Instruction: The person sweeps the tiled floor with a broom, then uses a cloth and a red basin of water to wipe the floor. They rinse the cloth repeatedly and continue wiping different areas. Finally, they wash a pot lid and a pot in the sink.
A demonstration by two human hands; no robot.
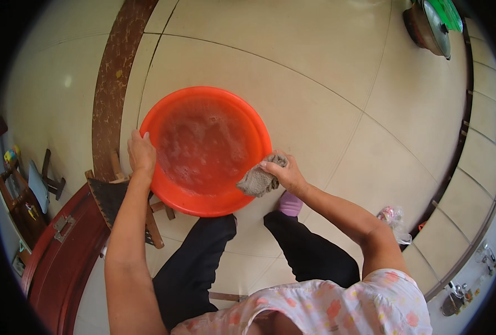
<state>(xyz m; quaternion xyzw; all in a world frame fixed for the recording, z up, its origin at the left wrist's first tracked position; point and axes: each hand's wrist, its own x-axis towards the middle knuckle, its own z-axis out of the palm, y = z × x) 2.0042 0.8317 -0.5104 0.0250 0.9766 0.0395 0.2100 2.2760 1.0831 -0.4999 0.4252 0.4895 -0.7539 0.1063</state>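
Observation:
A red plastic basin (227, 206) with cloudy, sudsy water (204, 146) in it is in front of me, above my feet in the view. My left hand (142, 154) grips the basin's left rim, thumb on top. In my right hand (284, 171) is a crumpled grey-brown cloth (258, 181), held against the basin's right rim, with its lower end hanging over the edge. The fingers of that hand are partly hidden behind the cloth and the rim.
A wooden stool or chair (155, 228) with a dark seat stands left of my legs, near a dark red door (63, 268). A brown patterned strip (109, 83) crosses the tiled floor. At the upper right is a lidded pan (428, 31); a plastic bag (396, 224) lies right.

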